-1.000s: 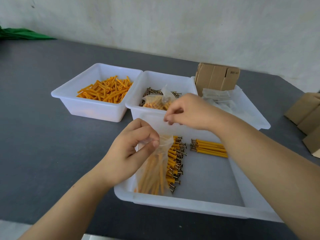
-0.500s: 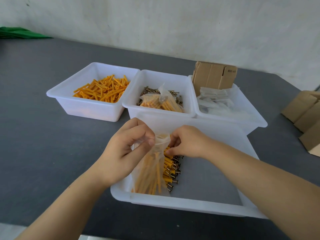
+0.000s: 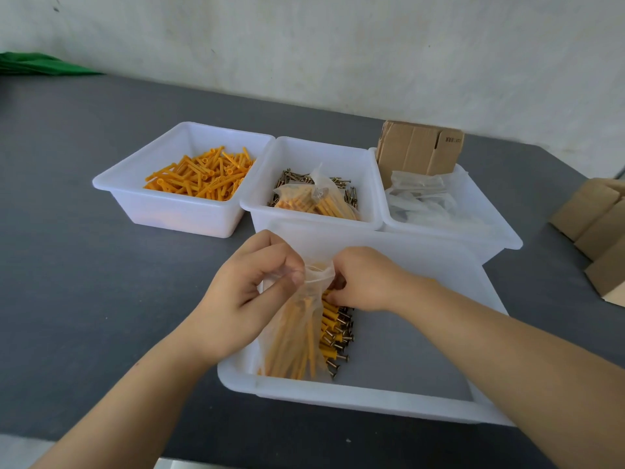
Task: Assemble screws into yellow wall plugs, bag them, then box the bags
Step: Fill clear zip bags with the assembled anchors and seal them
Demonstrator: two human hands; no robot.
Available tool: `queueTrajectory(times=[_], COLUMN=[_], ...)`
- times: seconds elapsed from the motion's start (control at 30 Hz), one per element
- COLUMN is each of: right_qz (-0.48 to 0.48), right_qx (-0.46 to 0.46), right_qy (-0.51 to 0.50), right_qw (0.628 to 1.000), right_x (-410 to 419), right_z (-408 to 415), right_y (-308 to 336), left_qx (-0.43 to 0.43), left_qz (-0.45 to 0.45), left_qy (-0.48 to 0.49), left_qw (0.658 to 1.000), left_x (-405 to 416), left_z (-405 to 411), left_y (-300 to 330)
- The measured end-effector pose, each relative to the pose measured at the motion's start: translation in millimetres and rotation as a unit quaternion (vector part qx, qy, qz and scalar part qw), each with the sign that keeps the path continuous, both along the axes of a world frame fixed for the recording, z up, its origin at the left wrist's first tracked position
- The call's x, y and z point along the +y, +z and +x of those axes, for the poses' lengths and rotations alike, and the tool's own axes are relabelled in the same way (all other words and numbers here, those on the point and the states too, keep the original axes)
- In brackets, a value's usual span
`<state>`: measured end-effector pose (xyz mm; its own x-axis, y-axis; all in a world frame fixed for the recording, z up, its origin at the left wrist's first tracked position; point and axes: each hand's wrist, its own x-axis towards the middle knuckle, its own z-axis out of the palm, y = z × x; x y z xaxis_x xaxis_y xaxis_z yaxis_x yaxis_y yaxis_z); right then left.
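Head view: four white bins (image 3: 176, 211), two filled bags; both hands, left (image 3: 248, 292) and right (image 3: 363, 279), pinch one bag's (image 3: 297, 333) mouth.

Held bag (image 3: 297, 319): clear plastic, upright at lower centre of frame, packed with yellow plugs standing lengthwise, mouth gathered at the top.
Assembled plugs (image 3: 336, 328): yellow with screw heads pointing right, stacked in a row just right of the held bag.
Filled bag (image 3: 316, 201): lies centre frame on loose screws (image 3: 294, 177).
Loose plugs (image 3: 203, 176): orange-yellow heap, upper left.
Empty bags (image 3: 421, 198): clear, upper right.
Cardboard boxes (image 3: 417, 147): flattened, upright behind them.
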<state>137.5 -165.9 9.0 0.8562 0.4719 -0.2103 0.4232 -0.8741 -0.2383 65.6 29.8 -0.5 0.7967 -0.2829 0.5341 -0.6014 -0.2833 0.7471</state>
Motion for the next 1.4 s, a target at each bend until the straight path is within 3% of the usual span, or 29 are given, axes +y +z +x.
queueTrajectory(times=[0.27,0.57,0.8,1.1,1.2,1.3,1.4], right_qz=[-0.021,0.057,0.048,0.066,0.063,0.119,0.212], right_qx=[-0.003,0.038,-0.007,0.024,-0.003,-0.036,0.016], right_qy=[0.012,-0.023,-0.006,-0.003,0.002,-0.017,-0.013], right_qw=[1.000,0.997,0.999,0.998,0.998,0.992,0.977], right_x=[1.2,-5.2,21.7,32.3,27.5,8.3,-16.9], right_z=[4.4,17.4,32.4,34.1,33.4,34.7,33.1], right_y=[7.3,39.6,80.8,76.2,80.7,101.8,122.9], left_qx=[-0.009,-0.005,0.004,-0.004,-0.006,-0.007,-0.015], left_qz=[0.011,0.014,0.016,0.027,0.025,0.022,0.030], left_qy=[0.005,0.000,0.005,0.003,0.003,0.001,0.004], left_qw=[1.000,1.000,1.000,1.000,1.000,1.000,0.999], left_x=[0.9,0.3,-0.5,0.1,0.5,0.4,0.4], left_z=[1.1,0.7,-1.1,-1.2,-1.6,-2.2,-1.7], left_y=[0.0,1.4,2.2,3.3,3.5,3.9,3.8])
